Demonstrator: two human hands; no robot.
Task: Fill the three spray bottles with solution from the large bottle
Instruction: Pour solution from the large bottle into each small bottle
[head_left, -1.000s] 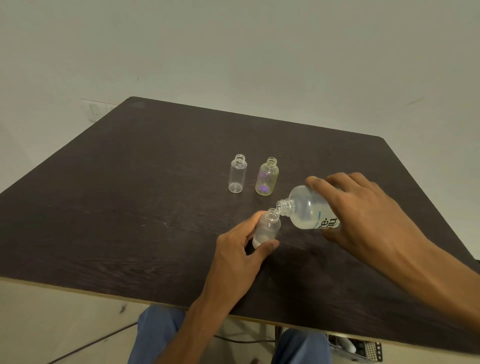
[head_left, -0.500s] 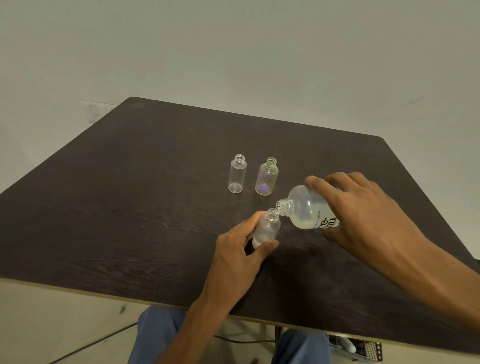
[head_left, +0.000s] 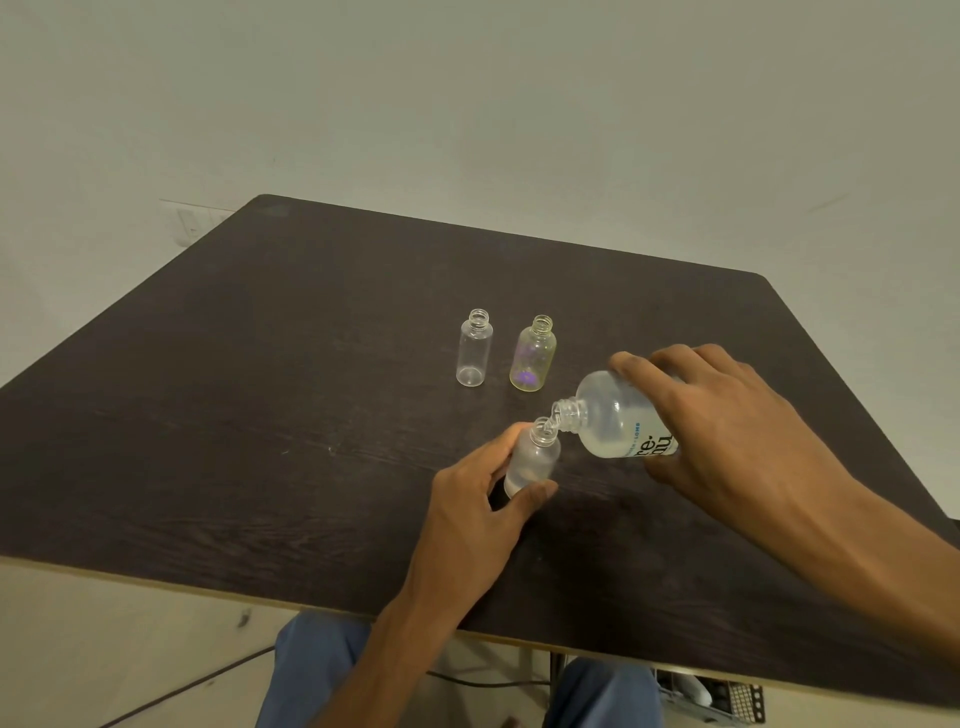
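My right hand (head_left: 722, 426) grips the large translucent bottle (head_left: 618, 415), tilted with its open neck down to the left, right over the mouth of a small frosted spray bottle (head_left: 535, 457). My left hand (head_left: 483, 499) holds that small bottle upright on the dark table (head_left: 260, 415); some liquid sits in its base. Behind them stand two more uncapped small bottles: a clear one (head_left: 474, 355) on the left and a yellowish one with a purple tint (head_left: 534, 353) to its right.
The table's front edge runs just below my left wrist, with my blue-clad knees (head_left: 311, 675) under it. A wall socket (head_left: 192, 221) sits at the far left beyond the table. A cable lies on the floor.
Almost nothing has moved: both hands hold the same pose, with the large bottle still tipped over the frosted bottle's mouth.
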